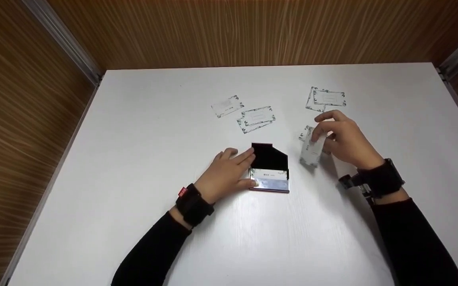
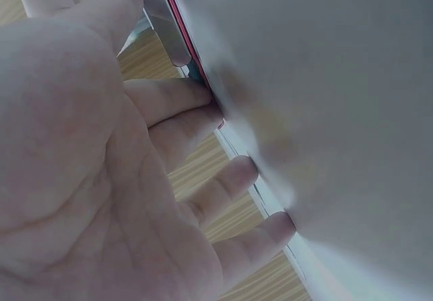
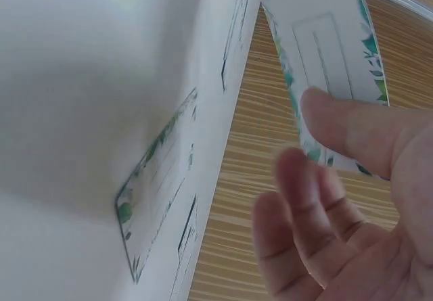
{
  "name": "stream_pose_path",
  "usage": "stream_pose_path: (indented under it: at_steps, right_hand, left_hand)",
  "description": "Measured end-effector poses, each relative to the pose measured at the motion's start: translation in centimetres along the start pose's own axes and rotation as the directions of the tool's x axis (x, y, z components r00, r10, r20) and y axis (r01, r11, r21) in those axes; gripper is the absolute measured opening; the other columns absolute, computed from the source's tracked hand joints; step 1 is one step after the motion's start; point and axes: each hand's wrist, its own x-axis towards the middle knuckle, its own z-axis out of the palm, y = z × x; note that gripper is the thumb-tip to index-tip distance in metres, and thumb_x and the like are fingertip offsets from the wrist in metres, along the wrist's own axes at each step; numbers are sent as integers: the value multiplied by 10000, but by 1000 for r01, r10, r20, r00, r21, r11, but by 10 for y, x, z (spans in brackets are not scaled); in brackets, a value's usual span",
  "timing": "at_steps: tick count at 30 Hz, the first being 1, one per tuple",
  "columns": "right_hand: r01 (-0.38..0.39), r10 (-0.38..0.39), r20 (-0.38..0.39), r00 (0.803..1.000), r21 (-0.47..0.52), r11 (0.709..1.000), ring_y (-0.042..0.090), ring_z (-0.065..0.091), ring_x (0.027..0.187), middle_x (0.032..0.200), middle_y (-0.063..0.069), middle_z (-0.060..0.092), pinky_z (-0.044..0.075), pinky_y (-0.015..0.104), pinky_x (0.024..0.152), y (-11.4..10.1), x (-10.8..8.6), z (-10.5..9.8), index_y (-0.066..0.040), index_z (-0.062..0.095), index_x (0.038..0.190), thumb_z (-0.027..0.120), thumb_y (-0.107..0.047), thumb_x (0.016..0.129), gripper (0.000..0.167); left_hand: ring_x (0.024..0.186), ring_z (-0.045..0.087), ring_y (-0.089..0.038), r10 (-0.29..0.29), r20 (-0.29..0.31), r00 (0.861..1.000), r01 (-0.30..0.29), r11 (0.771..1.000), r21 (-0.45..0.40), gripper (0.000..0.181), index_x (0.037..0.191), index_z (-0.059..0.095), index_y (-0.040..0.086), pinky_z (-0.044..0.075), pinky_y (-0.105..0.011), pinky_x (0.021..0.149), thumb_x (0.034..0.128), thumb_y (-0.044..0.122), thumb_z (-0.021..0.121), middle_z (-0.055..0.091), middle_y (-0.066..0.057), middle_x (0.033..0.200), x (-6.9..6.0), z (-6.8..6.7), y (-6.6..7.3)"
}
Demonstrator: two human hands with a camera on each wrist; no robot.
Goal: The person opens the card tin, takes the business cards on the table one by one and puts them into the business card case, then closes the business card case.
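Note:
An open card case [image 1: 269, 159] with a black lid lining lies mid-table, white cards [image 1: 270, 174] in its lower part. My left hand [image 1: 225, 174] rests at its left side, fingers extended to the lid and thumb on the lower edge; the left wrist view shows those fingers [image 2: 183, 111] against the case's red edge [image 2: 183, 24]. To the right of the case, my right hand [image 1: 346, 139] pinches a leaf-bordered card [image 1: 311, 153] held up on edge. The right wrist view shows the thumb [image 3: 352, 125] flat against that card [image 3: 331, 51].
Beneath the raised card, another card [image 1: 303, 133] lies on the white table [image 1: 133, 159]. Two overlapping cards [image 1: 329, 98] are at the back right. Behind the case are a single card [image 1: 227, 106] and an overlapping pair [image 1: 258, 116]. Wood-grain panels [image 1: 229, 35] stand behind and at the sides.

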Motion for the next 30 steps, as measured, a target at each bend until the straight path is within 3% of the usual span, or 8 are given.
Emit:
stream_pose_path:
  at_steps: [2,5,8,12,18,24,26,30]
  right_hand:
    - [7,-7,-7,1000,6,1000,206,634,880,1213,82,645,443,152,602,0,1,0,-142,717,790,536,230,753,415]
    - [4,-4,-24,1000,6,1000,166,647,841,1057,38,731,457,141,608,-1,1,0,-121,729,806,512,244,756,428]
    - [0,0,-51,999,-11,1000,128,628,690,935,6,754,475,136,598,-3,2,-1,-102,752,848,525,232,774,411]
    - [-27,26,-77,997,-15,1000,134,625,648,1005,35,766,446,136,529,-4,2,-2,-104,793,968,525,156,799,409]
    - [-85,86,-66,994,17,996,71,427,485,1057,40,759,326,195,416,-5,2,-5,-150,801,1052,574,19,842,352]
    - [-34,24,-165,986,-59,998,98,415,556,942,-18,769,327,199,475,-6,2,-2,-189,816,992,705,-66,883,199]
    - [-8,-4,-213,977,-57,998,98,462,594,911,-12,768,354,171,508,-5,3,-2,-175,812,1001,693,-19,875,233]
    - [11,-10,-252,968,2,1000,85,547,560,902,44,764,405,143,515,-4,3,-1,-209,724,1225,648,57,858,459]
  left_hand:
    - [1424,318,-327,6,-5,1000,-6,1000,3,792,1570,325,143,288,-543,1166,960,620,490,228,37,1656,0,1,0]
    - [1416,327,-330,13,-11,1000,-13,1000,13,789,1568,330,139,303,-540,1158,962,621,480,234,30,1656,-1,2,-1]
    - [1411,334,-331,18,-14,1000,-18,1000,21,785,1567,333,135,310,-534,1155,965,618,476,236,26,1655,-1,2,-1]
    - [1411,335,-332,17,-11,1000,-17,1000,24,784,1567,334,135,308,-531,1157,966,616,480,239,26,1655,-1,2,0]
    - [1416,327,-332,11,-5,1000,-11,1000,21,788,1569,329,139,294,-521,1167,963,621,480,230,30,1657,0,1,0]
    - [1421,323,-331,8,-6,1000,-8,1000,25,789,1569,328,145,293,-522,1167,962,628,473,227,34,1657,0,2,0]
    - [1426,317,-329,4,-4,1000,-4,1000,23,789,1571,324,149,289,-523,1170,963,629,473,223,38,1658,0,2,0]
    - [1432,308,-326,-1,1,1000,1,1000,19,794,1574,317,151,284,-521,1173,962,632,474,214,42,1660,0,1,0]
